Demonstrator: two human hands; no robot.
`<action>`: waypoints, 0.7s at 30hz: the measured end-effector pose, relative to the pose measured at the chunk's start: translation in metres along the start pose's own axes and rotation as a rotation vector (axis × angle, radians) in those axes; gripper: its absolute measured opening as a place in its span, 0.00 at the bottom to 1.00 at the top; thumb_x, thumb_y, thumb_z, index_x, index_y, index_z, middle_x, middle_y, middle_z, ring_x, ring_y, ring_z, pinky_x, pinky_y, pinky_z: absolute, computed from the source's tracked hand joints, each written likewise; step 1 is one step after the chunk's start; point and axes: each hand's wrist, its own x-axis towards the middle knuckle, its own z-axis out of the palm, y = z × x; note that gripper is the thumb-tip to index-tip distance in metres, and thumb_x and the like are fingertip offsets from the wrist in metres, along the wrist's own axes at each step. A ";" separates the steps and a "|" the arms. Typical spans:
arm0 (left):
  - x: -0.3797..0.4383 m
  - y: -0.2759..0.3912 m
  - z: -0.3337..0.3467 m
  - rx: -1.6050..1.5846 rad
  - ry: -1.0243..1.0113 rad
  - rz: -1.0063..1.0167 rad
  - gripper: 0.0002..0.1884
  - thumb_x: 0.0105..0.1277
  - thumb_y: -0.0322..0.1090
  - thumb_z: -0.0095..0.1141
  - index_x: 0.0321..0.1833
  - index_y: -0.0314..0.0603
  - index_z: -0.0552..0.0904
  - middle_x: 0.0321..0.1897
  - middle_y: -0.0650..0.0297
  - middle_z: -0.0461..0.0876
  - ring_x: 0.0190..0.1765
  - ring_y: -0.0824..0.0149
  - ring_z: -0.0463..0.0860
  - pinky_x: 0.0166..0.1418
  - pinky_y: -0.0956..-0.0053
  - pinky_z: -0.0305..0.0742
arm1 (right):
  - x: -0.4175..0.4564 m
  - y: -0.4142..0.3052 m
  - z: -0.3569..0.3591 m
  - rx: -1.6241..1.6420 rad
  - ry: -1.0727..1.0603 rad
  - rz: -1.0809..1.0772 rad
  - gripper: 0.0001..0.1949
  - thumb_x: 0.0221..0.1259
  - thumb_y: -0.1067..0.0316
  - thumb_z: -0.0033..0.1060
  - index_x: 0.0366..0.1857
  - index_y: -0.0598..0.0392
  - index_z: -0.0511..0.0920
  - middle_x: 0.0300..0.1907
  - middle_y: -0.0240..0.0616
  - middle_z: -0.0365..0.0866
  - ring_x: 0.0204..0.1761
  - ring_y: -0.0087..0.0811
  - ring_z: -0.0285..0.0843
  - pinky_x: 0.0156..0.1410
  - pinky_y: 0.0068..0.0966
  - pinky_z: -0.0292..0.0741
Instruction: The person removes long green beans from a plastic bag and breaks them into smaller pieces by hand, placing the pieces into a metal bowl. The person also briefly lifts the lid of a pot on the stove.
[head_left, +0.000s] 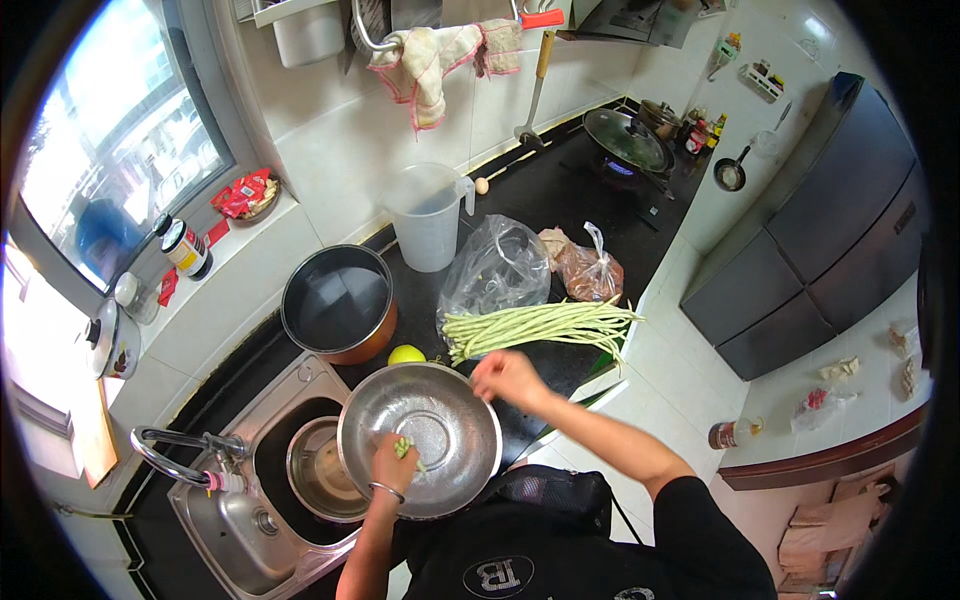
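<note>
My left hand, with a bangle at the wrist, is closed around short pieces of green bean. It is over the inside of a perforated stainless steel colander. Above the colander's far right rim is my right hand, fingers curled and slightly blurred; whether something small is pinched in them cannot be seen. Just beyond it a bundle of long pale green yardlong beans lies across the black counter, its left end against a clear plastic bag.
Left of the colander are a sink with a metal bowl and a faucet. A large pot holding liquid, a plastic pitcher, a yellow-green fruit and a tied bag stand nearby. A lidded wok sits over a blue flame.
</note>
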 end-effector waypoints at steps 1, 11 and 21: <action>-0.001 0.000 0.002 0.109 0.029 0.054 0.13 0.56 0.33 0.57 0.42 0.35 0.75 0.25 0.52 0.80 0.29 0.58 0.83 0.34 0.65 0.76 | 0.023 -0.003 -0.016 0.021 0.133 0.058 0.02 0.51 0.75 0.59 0.26 0.60 0.75 0.23 0.38 0.79 0.22 0.24 0.78 0.27 0.20 0.77; -0.012 0.019 0.013 0.474 0.018 0.303 0.28 0.51 0.37 0.63 0.56 0.41 0.71 0.54 0.47 0.70 0.59 0.47 0.68 0.59 0.57 0.66 | 0.147 -0.022 -0.085 -1.022 0.399 -0.310 0.12 0.56 0.67 0.53 0.40 0.59 0.79 0.37 0.48 0.81 0.42 0.47 0.79 0.49 0.39 0.74; -0.015 0.009 0.012 0.486 -0.030 0.289 0.20 0.54 0.40 0.60 0.49 0.41 0.78 0.49 0.50 0.74 0.55 0.48 0.71 0.60 0.58 0.65 | 0.117 0.011 -0.057 -1.322 0.021 -0.624 0.09 0.51 0.72 0.51 0.32 0.51 0.82 0.33 0.40 0.77 0.40 0.43 0.77 0.47 0.35 0.74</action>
